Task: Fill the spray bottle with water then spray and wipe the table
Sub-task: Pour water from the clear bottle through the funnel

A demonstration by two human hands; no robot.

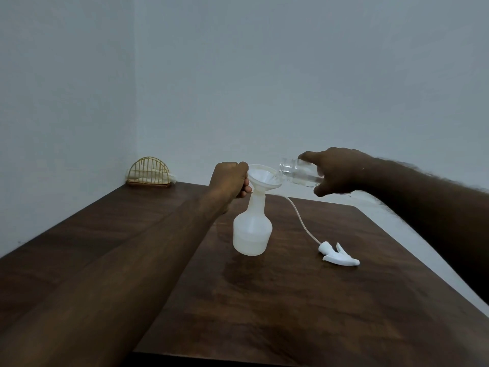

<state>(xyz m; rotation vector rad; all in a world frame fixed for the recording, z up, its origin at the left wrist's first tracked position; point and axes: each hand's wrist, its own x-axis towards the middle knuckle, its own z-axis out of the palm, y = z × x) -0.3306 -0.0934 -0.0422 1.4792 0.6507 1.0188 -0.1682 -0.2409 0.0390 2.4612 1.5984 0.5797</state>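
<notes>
Over the funnel (265, 176), right hand (341, 172) grips the tipped jar (299, 172); left hand (230, 178) pinches the funnel rim (spray bottle (252, 231) looks tippy). Pouring too fast could overflow it.

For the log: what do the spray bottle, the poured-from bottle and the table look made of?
Spray bottle: translucent white plastic, matte; the water level shows through its wall. Clear bottle: see-through with a threaded neck, glass or hard plastic, can't tell which. Table: dark wood-grain surface with a soft sheen, solid wood or laminate.
</notes>
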